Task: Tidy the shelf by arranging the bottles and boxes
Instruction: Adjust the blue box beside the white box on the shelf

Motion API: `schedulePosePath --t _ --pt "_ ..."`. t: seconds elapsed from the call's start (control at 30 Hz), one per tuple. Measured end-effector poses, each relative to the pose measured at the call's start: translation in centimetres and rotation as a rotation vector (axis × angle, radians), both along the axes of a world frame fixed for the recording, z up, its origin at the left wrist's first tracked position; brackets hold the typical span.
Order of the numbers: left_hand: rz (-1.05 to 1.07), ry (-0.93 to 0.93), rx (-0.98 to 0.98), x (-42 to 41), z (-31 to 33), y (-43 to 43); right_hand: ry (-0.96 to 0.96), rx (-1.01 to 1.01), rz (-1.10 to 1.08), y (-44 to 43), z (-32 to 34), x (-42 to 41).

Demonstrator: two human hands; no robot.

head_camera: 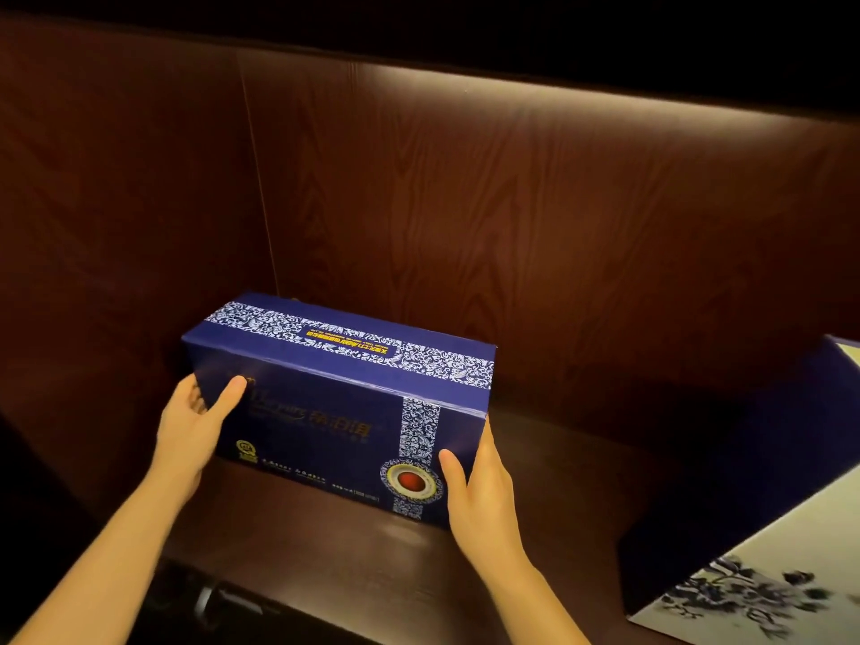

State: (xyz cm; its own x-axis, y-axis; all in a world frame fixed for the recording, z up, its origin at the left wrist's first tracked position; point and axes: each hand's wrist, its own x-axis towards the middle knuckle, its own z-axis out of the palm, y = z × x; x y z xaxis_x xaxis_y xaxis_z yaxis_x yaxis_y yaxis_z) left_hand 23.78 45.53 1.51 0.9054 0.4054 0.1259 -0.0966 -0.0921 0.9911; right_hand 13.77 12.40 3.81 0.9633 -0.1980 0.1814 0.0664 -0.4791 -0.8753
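Note:
A long dark blue box (pixel 335 402) with white floral bands, yellow lettering and a round red emblem lies on its side on the dark wooden shelf (pixel 549 467), near the left back corner. My left hand (pixel 195 425) presses its left end, thumb on the front face. My right hand (pixel 479 491) grips its right end, thumb on the front near the emblem. The box's far side and both ends are hidden.
A second box (pixel 754 505), dark blue with a white face printed with blue flowers, stands at the right edge of view. Wooden panels close the shelf at the back (pixel 512 216) and left (pixel 121 225). A metal handle (pixel 209 602) shows below the shelf's front edge.

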Motion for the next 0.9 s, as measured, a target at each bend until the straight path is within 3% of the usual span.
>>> schedulePosePath --t 0.9 --pt "-0.153 -0.028 0.098 -5.7 0.0 -10.8 -0.012 0.035 -0.161 -11.4 -1.1 -8.0"
